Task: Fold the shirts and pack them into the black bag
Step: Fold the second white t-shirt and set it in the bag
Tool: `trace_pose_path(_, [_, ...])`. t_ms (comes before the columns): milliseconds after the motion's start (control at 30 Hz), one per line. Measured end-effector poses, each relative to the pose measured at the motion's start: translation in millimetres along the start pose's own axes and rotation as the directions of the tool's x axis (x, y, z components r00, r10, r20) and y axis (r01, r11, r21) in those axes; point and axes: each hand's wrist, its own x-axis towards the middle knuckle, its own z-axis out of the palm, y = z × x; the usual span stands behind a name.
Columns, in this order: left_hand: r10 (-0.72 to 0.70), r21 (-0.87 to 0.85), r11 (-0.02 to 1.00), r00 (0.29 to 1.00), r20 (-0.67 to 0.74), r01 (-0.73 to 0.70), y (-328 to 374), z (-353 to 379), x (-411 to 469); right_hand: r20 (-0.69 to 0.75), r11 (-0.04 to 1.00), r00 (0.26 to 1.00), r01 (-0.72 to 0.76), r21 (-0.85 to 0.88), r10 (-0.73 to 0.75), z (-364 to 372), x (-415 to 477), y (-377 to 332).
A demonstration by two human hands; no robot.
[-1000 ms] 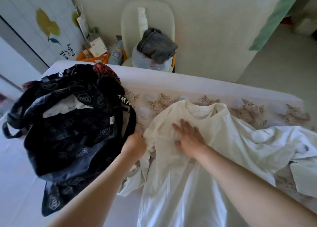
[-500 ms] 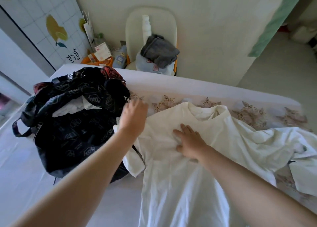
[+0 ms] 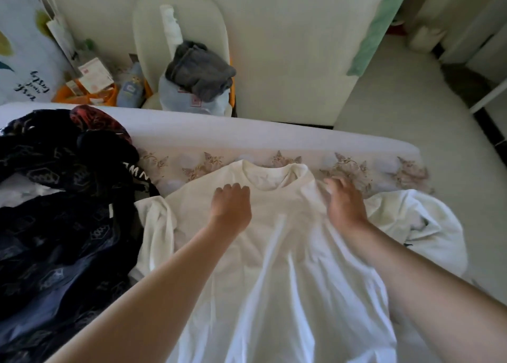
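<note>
White T-shirt (image 3: 288, 266): spread front-up across the middle of the bed (image 3: 247, 136), collar toward the far edge, body running out of view at the near edge, long creases down its length. Left sleeve (image 3: 156, 225): bunched alongside the body, just beside the black bag (image 3: 63, 239). Left hand (image 3: 231, 207): palm down on the chest panel just left of the collar, fingers bent at the knuckles with tips on the cloth; pinch on the fabric not determinable. Right hand (image 3: 345, 206): palm down on the right shoulder of the T-shirt, fingers spread and nearly straight, blurred, nothing gripped. Position of the black bag: slumped at the left edge of the bed, hexagon print, mouth gaping, white fabric (image 3: 24, 195) showing inside. Second white garment (image 3: 417, 220): crumpled near the right edge, touching the T-shirt's right side. Floral sheet (image 3: 356, 167): exposed between collar and far edge. Beyond the far edge: pale chair (image 3: 181, 14) loaded with a grey cloth (image 3: 200, 69).
</note>
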Motion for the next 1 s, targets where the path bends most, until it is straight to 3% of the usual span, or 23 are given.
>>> trace_pose_path(100, [0.146, -0.233, 0.959, 0.985, -0.093, -0.164, 44, 1, 31, 0.141, 0.969, 0.989, -0.003, -0.249, 0.039, -4, 5, 44])
trace_pose_path(167, [0.231, -0.311, 0.923, 0.973, -0.028, -0.228, 67, 7, 47, 0.129, 0.952, 0.991, 0.07, -0.299, -0.033, -7, 7, 61])
trace_pose_path(233, [0.279, -0.203, 0.944, 0.957, 0.076, -0.259, 75, 18, 61, 0.034, 0.946, 0.998, 0.069, -0.315, -0.061, -12, 14, 76])
trace_pose_path(367, [0.135, -0.012, 0.991, 0.985, 0.105, -0.134, 71, 35, 76, -0.123, 0.918, 0.992, -0.042, -0.395, -0.008, -26, 36, 107])
trace_pose_path(433, [0.055, -0.018, 0.998, 0.998, 0.01, -0.055, 80, 32, 75, -0.187, 0.9, 0.982, -0.064, -0.43, -0.02, -27, 41, 110])
trace_pose_path(500, [0.058, -0.1, 0.991, 0.961, -0.27, -0.088, 98, 25, 72, -0.297, 0.929, 0.951, -0.032, -0.369, -0.085, -23, 36, 102])
trace_pose_path(567, [0.265, -0.125, 0.922, 0.833, -0.486, -0.366, 124, 26, 70, -0.364, 0.962, 0.91, 0.108, -0.252, -0.198, -15, 21, 89])
trace_pose_path(600, [0.419, -0.069, 0.855, 0.764, -0.49, -0.514, 137, 28, 68, -0.348, 0.96, 0.905, 0.177, -0.215, -0.245, -10, 11, 85])
trace_pose_path(633, [0.548, -0.005, 0.799, 0.731, -0.406, -0.602, 148, 32, 67, -0.293, 0.957, 0.919, 0.211, -0.199, -0.263, -4, 1, 85])
trace_pose_path(667, [0.606, 0.04, 0.783, 0.748, -0.269, -0.62, 154, 37, 70, -0.204, 0.959, 0.948, 0.205, -0.197, -0.245, 2, -8, 89])
trace_pose_path(733, [0.496, 0.051, 0.867, 0.868, 0.01, -0.496, 150, 45, 80, 0.019, 0.968, 0.99, 0.143, -0.206, -0.143, 5, -21, 108])
trace_pose_path(833, [0.349, 0.086, 0.932, 0.935, 0.063, -0.353, 145, 47, 84, 0.122, 0.961, 0.978, 0.189, -0.202, -0.167, -15, -32, 139])
trace_pose_path(900, [0.289, 0.064, 0.955, 0.957, 0.003, -0.289, 162, 38, 76, -0.078, 0.955, 0.968, 0.22, -0.2, -0.24, -34, -42, 150])
trace_pose_path(933, [0.277, 0.011, 0.961, 0.96, -0.04, -0.277, 177, 32, 70, -0.229, 0.966, 0.953, 0.151, -0.211, -0.199, -40, -49, 154])
trace_pose_path(1000, [0.378, -0.114, 0.914, 0.919, -0.113, -0.39, 211, 29, 55, -0.437, 0.978, 0.896, -0.152, -0.14, 0.076, -42, -66, 165])
